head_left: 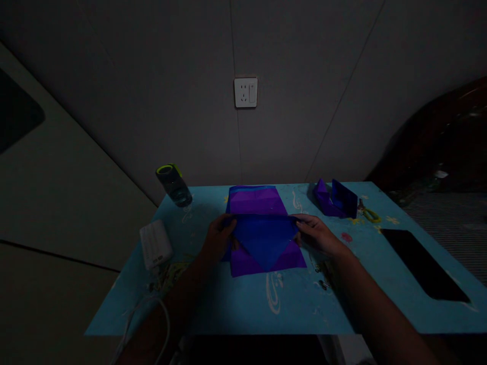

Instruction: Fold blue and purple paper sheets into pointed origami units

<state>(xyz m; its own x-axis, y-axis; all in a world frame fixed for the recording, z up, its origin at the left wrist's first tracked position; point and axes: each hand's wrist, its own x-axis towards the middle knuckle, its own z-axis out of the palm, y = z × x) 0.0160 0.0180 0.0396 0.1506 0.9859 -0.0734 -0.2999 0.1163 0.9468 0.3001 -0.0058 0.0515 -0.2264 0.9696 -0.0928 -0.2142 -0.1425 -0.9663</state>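
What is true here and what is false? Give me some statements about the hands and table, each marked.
The left hand and right hand both hold the folded paper. True.
The bottle is on the right side of the table. False: the bottle is on the left side.
The black flat object lies right of both hands. True.
The wall socket is red. False: the wall socket is white.

Dim home interior, by appearance: flower-patterned blue table (pixel 228 314) against panelled wall (pixel 297 121), household socket (pixel 245 93) above.
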